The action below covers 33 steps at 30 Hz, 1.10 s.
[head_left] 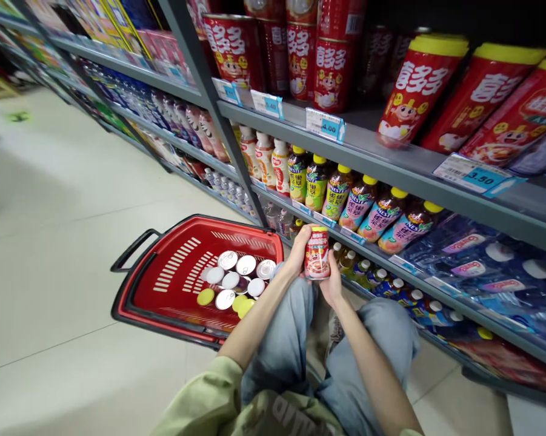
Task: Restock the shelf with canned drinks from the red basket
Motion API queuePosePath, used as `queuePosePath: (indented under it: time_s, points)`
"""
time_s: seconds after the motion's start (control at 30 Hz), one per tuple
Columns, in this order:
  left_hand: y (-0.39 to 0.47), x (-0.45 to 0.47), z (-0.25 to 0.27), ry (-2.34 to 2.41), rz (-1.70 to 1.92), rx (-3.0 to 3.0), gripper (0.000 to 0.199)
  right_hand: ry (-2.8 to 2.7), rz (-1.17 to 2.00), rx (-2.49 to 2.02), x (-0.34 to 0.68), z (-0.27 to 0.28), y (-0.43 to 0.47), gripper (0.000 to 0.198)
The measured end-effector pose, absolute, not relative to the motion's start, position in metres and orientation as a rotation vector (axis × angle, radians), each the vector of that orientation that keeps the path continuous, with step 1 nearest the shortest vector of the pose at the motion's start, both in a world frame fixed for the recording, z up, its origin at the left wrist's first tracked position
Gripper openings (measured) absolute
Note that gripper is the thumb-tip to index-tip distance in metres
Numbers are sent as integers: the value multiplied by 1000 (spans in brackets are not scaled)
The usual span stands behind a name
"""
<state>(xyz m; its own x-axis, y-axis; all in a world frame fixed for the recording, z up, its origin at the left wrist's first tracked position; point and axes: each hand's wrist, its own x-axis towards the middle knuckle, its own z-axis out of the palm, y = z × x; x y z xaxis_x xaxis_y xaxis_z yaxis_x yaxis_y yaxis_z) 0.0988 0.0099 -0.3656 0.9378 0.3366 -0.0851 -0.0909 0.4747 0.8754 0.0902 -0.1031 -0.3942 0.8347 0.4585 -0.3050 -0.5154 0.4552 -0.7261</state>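
Observation:
Between both hands, above my knees, a red can with a yellow lid [318,253] is held upright with its printed front toward me. My left hand [299,251] grips its left side near the top. Around the lower right side and base are the fingers of my right hand [332,283]. Left of my legs, a red shopping basket [145,284] rests on the floor, its black handle folded outward. Inside it stand several cans [227,260] with silver, white and yellow tops; my left forearm hides part of the basket's near right side.
A grey shelf unit [382,154] runs along my right. Its upper level carries red cans [331,72] and price tags [326,124]; below are rows of tea bottles [361,200] and packs of water bottles [477,257]. Pale floor tiles [49,242] extend to the left.

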Motion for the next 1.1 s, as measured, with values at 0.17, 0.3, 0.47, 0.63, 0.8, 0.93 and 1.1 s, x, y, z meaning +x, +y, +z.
queuePosePath:
  time_s: [0.17, 0.3, 0.47, 0.63, 0.8, 0.93, 1.1]
  points:
    - [12, 95, -367, 270, 103, 1047, 73, 65, 700, -826, 88, -391, -104, 59]
    - [13, 95, -366, 230, 180, 1046, 68, 78, 697, -829, 87, -389, -100, 63]
    - [16, 98, -362, 264, 187, 1053, 65, 47, 675, -812, 88, -392, -92, 69]
    - [20, 100, -363, 263, 158, 1061, 65, -6, 704, -811, 90, -394, -90, 74]
    - [20, 100, -366, 244, 160, 1059, 64, -18, 715, -794, 90, -393, -93, 74]
    - [19, 100, -363, 254, 194, 1069, 64, -24, 715, -822, 90, -394, -93, 74]
    - [15, 100, -360, 258, 235, 1063, 61, 23, 716, -812, 90, -391, -97, 70]
